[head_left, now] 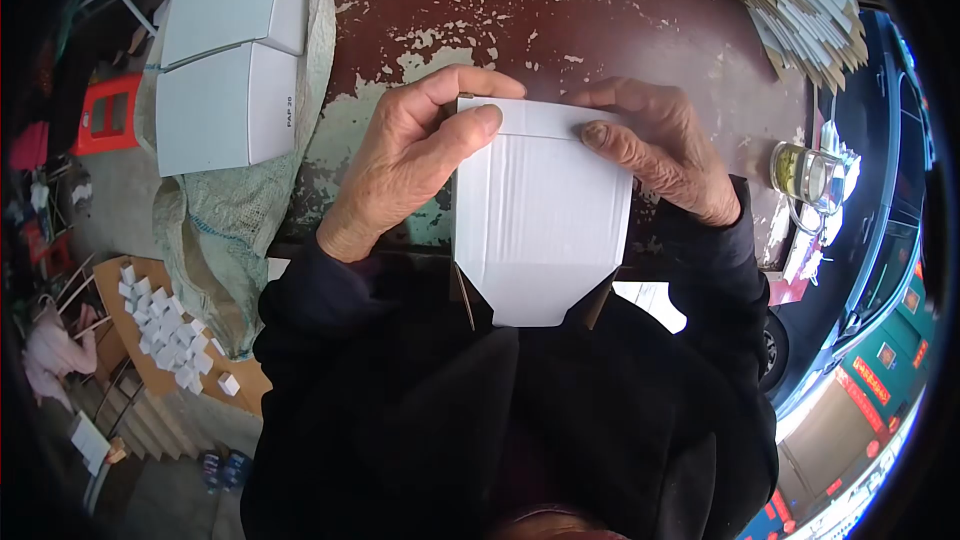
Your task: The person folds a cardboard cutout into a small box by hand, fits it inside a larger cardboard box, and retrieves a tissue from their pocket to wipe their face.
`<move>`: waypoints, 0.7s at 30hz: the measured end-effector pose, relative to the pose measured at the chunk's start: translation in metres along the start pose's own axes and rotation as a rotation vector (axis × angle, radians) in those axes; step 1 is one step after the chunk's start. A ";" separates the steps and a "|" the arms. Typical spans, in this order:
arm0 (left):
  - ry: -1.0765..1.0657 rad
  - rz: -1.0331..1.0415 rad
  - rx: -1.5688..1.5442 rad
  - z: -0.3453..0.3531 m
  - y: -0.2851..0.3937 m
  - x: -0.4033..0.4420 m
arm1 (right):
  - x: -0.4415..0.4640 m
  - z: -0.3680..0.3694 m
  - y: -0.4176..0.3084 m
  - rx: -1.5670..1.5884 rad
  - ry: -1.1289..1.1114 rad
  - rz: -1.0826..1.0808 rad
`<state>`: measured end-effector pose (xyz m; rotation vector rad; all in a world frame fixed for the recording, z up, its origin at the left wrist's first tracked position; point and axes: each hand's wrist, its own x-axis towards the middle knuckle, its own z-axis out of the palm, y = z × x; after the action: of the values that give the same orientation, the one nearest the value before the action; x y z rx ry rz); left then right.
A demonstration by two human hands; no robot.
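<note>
A white cardboard box [555,205], partly folded, is held upright in front of my chest, over the near edge of the table. Its lower flap tapers towards me, and brown inner cardboard shows at both lower sides. My left hand [415,145] grips the upper left corner, thumb on the white face and fingers behind the top edge. At the upper right, my right hand [665,145] pinches the same edge, its thumb pressing near the fold line. The fingertips behind the box are partly hidden.
The worn red table [600,10] has peeling paint. Two white boxes [228,105] lie on a woven sack [225,225] at left. Flat cardboard sheets [790,5] are stacked far right, with a glass mug [805,180] nearer. Small white boxes [170,330] cover a brown board lower left.
</note>
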<state>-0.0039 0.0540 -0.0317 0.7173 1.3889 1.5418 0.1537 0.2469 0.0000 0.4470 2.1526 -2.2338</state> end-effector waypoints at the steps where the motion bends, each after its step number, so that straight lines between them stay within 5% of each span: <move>1: 0.007 -0.006 -0.001 0.001 0.001 0.001 | 0.001 0.000 -0.001 0.016 -0.005 0.006; 21: -0.041 -0.153 0.069 0.003 0.013 0.013 | 0.007 -0.007 0.002 0.052 -0.076 0.033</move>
<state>-0.0102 0.0675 -0.0202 0.6646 1.4379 1.3583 0.1490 0.2552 -0.0036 0.3883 2.0405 -2.2554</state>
